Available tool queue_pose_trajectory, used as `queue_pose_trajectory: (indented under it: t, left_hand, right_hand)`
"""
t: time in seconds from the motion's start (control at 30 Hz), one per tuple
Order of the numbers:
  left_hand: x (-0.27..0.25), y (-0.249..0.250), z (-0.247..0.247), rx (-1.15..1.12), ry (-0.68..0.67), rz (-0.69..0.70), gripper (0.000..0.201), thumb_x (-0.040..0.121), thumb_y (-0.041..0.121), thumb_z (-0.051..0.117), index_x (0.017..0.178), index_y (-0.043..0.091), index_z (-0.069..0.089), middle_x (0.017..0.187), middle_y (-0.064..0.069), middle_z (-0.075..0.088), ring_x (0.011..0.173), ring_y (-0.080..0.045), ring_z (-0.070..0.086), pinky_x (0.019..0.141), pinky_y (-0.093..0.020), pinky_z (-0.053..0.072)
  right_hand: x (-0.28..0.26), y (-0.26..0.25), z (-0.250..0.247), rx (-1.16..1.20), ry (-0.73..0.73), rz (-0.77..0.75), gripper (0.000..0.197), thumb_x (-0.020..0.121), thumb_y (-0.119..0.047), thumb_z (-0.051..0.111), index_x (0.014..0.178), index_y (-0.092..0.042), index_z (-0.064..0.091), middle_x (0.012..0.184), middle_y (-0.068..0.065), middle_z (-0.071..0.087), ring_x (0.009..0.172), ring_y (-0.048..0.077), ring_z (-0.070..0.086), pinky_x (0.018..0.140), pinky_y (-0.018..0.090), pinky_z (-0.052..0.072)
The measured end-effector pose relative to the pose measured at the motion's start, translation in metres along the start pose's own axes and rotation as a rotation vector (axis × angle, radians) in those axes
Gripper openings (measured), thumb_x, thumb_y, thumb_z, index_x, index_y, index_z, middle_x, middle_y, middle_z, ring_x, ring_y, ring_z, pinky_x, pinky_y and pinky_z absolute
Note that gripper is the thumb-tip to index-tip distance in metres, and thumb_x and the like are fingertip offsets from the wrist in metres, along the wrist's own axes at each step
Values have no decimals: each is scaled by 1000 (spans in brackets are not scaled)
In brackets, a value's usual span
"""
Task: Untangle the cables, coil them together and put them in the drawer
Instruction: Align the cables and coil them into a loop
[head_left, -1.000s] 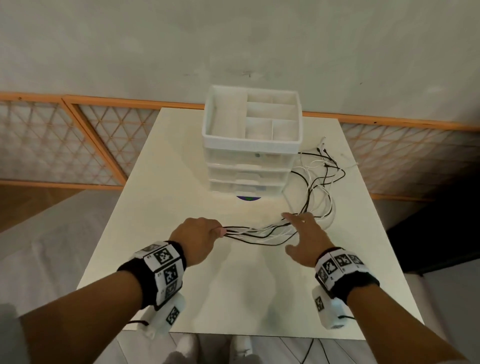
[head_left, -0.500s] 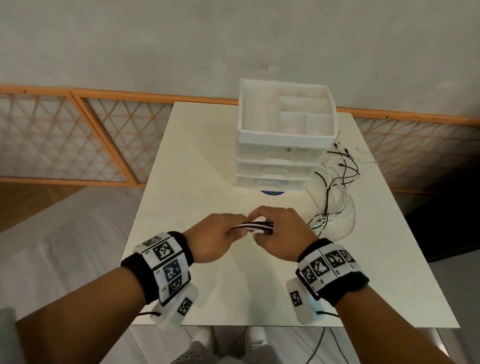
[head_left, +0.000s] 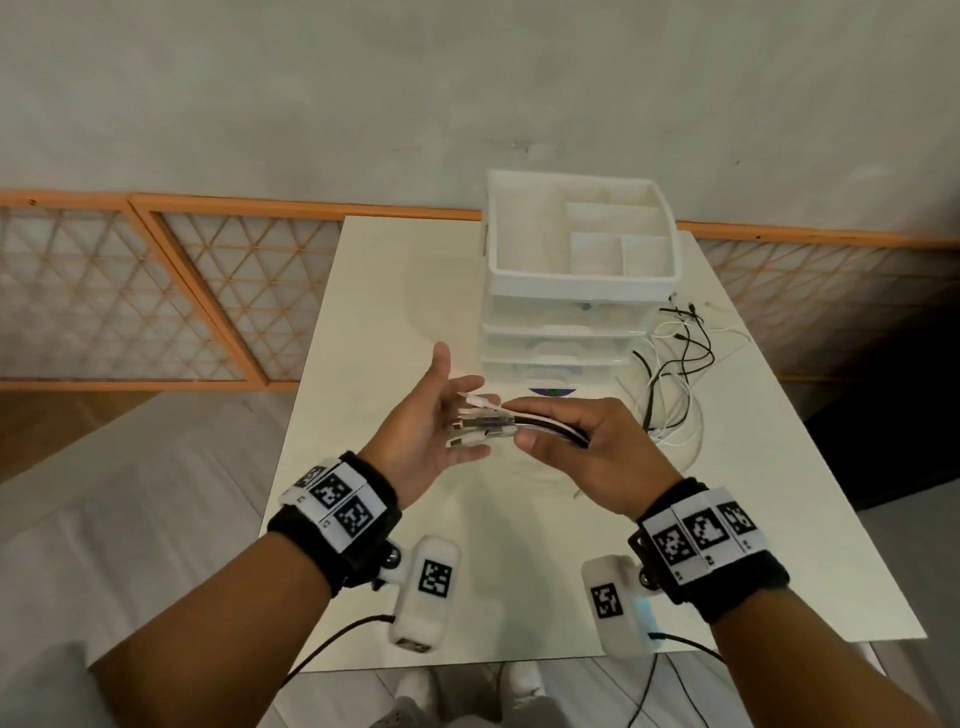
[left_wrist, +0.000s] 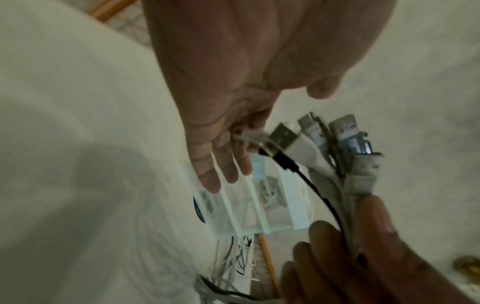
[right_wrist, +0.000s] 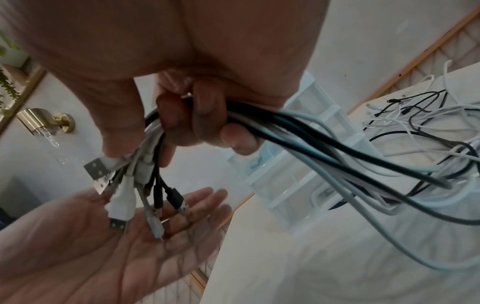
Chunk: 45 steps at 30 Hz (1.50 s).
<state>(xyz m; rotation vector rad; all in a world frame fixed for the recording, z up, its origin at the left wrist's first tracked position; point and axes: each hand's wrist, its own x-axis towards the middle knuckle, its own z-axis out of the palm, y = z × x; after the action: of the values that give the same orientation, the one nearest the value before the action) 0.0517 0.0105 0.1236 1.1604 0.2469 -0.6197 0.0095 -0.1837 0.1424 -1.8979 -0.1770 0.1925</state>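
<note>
Right hand (head_left: 587, 447): our fingers grip the cables (head_left: 545, 425) bundled near their plugs.
Left hand (head_left: 431, 421): palm open, fingers straight, plugs touching it.
Drawer unit (head_left: 576, 322): bench's far edge.

cables (right_wrist: 324, 144): glossy plastic, metal plugs | drawer unit (head_left: 576, 291): translucent plastic | table (head_left: 395, 291): matt

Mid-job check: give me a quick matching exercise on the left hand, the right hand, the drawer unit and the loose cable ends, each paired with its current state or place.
Things:
1. left hand
2. right hand
3. drawer unit
4. loose cable ends

States or places:
A. lying on the table right of the drawers
B. open, palm facing the plugs
C. drawers all shut
D. gripping the cable bundle just behind the plugs

Pairs: 1-B, 2-D, 3-C, 4-A
</note>
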Motion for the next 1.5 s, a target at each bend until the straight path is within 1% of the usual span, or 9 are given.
queue_pose_trajectory:
  t: [0.1,0.2,0.4,0.63,0.73,0.83,1.0,1.17,1.5]
  left_hand:
    - [3,-4,14,-123,-23,-50,78,91,65,43,116,-6,62,111,-26,66,94,-36,67,90,-46,57]
    - [5,-4,27,26,-29,-17,79,95,62,39,113,-11,63,101,-25,69,81,-31,69,79,-41,61]
    - [1,-7,52,464,-129,91,73,76,74,55,100,7,71,79,-12,68,69,-19,63,69,-39,60]
    - [7,-25,51,615,73,357,38,88,48,66,77,11,71,60,-11,64,47,-23,53,51,-34,45]
    - [6,-24,53,596,88,313,51,96,51,51,74,7,67,52,-12,56,46,-25,46,46,-29,39]
    - [3,-22,61,547,98,197,70,95,65,34,68,6,60,52,-10,50,46,-23,40,41,-23,29]
    - [3,-18,66,439,59,89,90,83,83,21,81,5,67,63,-12,56,51,-20,47,43,-24,37]
    - [0,-17,70,455,55,51,88,84,81,20,77,8,70,75,-17,68,59,-25,60,54,-29,52]
    - [1,-18,76,395,60,-34,70,84,73,44,81,8,69,70,-10,69,67,-22,70,63,-32,59]
  right_hand:
    - [-5,7,-3,-43,14,-6,32,91,-17,69,120,-29,70,107,-20,74,101,-4,67,85,10,46]
    - [-8,15,-6,-140,23,15,32,91,-21,70,121,-32,70,84,-28,72,70,-6,63,68,9,44]
    - [-7,31,-9,-202,87,54,14,85,-30,72,96,-22,71,78,-2,72,71,17,64,69,37,53]
    - [-16,36,-16,-52,58,67,27,83,-32,76,107,-28,63,79,5,73,59,20,61,54,33,51]
    - [-21,38,-18,33,106,4,19,93,-19,67,111,-25,71,70,-2,70,48,2,51,49,13,41]
    - [-24,44,-15,-1,127,-52,29,97,-28,61,123,-37,67,66,0,68,54,2,51,52,18,46]
    - [-20,48,-17,-162,65,-129,37,98,-39,55,134,-48,54,56,-4,57,53,5,53,56,17,49]
    - [-11,53,-20,-338,29,-222,41,102,-44,43,142,-41,47,64,-33,55,60,0,54,67,27,53]
    - [-9,61,-14,-329,-92,-283,47,101,-39,37,148,-39,36,102,-5,71,88,17,66,80,41,55]
